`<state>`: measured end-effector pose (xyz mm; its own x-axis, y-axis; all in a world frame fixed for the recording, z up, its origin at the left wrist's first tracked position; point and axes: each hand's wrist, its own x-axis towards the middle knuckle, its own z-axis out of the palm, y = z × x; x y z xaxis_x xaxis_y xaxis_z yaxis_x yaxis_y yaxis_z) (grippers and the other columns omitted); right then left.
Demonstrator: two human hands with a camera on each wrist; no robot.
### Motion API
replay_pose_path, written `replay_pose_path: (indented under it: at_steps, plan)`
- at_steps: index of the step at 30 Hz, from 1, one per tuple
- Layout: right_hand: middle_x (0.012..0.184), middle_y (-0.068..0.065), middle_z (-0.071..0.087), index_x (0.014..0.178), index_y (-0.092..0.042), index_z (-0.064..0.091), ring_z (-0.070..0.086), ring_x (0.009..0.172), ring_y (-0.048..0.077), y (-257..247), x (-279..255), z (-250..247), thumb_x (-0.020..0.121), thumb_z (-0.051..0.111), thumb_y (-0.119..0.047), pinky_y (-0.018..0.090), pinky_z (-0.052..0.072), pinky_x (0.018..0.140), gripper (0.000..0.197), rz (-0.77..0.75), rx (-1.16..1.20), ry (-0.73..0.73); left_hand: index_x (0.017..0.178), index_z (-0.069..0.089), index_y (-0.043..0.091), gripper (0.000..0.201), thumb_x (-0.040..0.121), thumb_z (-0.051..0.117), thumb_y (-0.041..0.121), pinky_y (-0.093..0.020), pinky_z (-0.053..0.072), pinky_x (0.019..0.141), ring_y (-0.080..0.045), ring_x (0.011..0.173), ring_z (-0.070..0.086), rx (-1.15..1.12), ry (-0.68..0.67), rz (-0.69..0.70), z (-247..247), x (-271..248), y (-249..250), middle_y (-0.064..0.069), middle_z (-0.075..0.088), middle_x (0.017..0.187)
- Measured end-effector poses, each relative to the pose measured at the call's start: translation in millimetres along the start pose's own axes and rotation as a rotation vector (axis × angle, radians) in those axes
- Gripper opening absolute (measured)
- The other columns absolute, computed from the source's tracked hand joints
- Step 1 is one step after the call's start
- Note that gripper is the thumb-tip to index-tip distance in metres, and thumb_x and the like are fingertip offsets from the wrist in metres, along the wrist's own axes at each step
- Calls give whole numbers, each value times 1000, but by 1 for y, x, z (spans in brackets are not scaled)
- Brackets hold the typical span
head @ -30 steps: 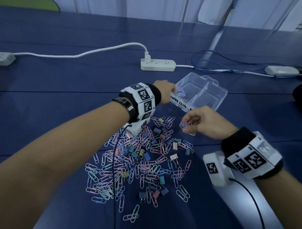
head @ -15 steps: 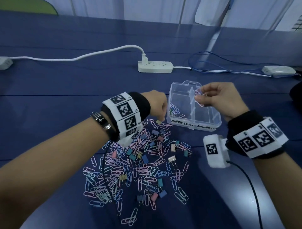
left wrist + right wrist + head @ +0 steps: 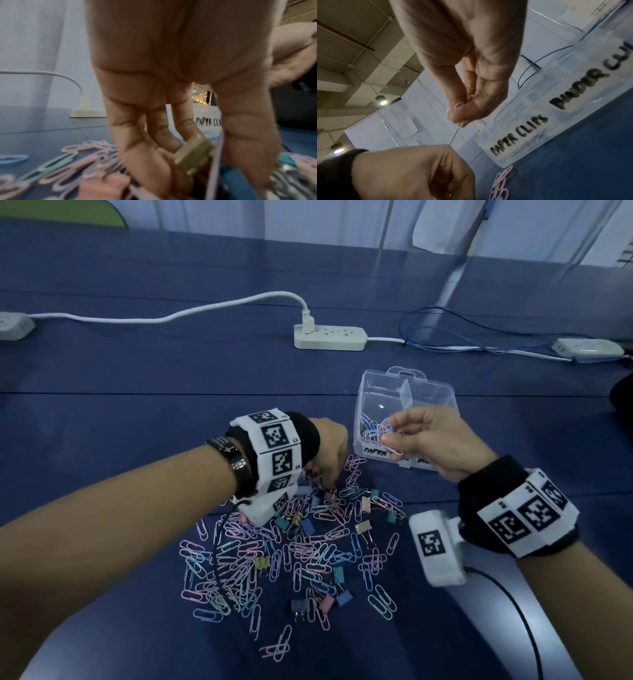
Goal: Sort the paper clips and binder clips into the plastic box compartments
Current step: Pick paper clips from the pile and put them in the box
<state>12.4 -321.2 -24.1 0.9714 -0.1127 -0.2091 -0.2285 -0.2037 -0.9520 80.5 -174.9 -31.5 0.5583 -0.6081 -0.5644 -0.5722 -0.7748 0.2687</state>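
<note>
Pastel wire fills the pinch of the right hand (image 3: 442, 446): a few paper clips (image 3: 388, 436) sit between its thumb and fingertips, hanging just over the near edge of the plastic box (image 3: 442, 397), above the compartment lettered PAPER CLIPS (image 3: 518, 136). That compartment already has clips in it; the one beside it, lettered for binder clips, looks bare as far as the clear wall shows.

The left hand (image 3: 330, 450) is down in the pile (image 3: 291, 546) on the blue surface (image 3: 137, 422), close beside the box. Its curled fingers (image 3: 161, 129) grip an olive binder clip (image 3: 193, 155), with a pink wire loop running up alongside it.

The risks, as I judge them:
- Linked clips may not drop cleanly; one could snag on a finger or the box wall and fall outside.
- Letting go this near the rim could spill clips back onto the surface.
- The pink loop against the binder clip could ride along into the wrong compartment.
- The light box could be knocked aside by either hand.
</note>
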Motion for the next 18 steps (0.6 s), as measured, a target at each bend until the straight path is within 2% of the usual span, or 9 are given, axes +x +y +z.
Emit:
replay_pose_path:
  at_steps: [2,6,9,13,15,18]
  plan:
    - [68,9,57,72,-7,58,56,55,13,-1,-2,1,77,60,11,14,54,49,19,15,27,-32,97,71,9,25,73,74,12,-22,43,58,-14,67,55,11,-5,-13,1,-2,-4,-2,64,86]
    - [65,6,59,71,-8,59,57,52,10,0,-2,-1,77,60,11,16,54,52,19,24,22,-49,102,67,8,27,76,72,12,-22,45,60,-15,79,55,-40,107,6,0,-2,-3,-6,67,98]
    - [55,0,61,72,-7,60,57,48,8,-3,0,-4,76,60,11,15,53,48,19,8,38,-33,110,65,11,34,77,72,16,-26,44,73,-15,87,55,-96,195,75,-1,-3,3,-7,66,113]
    - [51,-4,63,74,-6,60,57,43,4,-8,5,-14,77,60,12,14,49,45,18,-26,59,2,127,55,13,45,84,64,23,-31,43,92,-23,115,54,48,179,199,9,-6,13,-9,56,128]
    - [48,-6,64,74,-6,60,57,44,3,-8,7,-16,77,59,12,13,48,44,18,-24,53,-9,128,54,11,41,89,56,22,-32,44,92,-26,115,53,191,188,247,16,-6,17,-11,54,129]
    - [49,-7,66,76,-7,61,57,45,2,-6,9,-13,78,58,12,13,48,45,20,-12,18,-48,122,58,8,32,91,52,16,-32,46,82,-28,107,58,314,196,270,21,-3,22,-13,57,122]
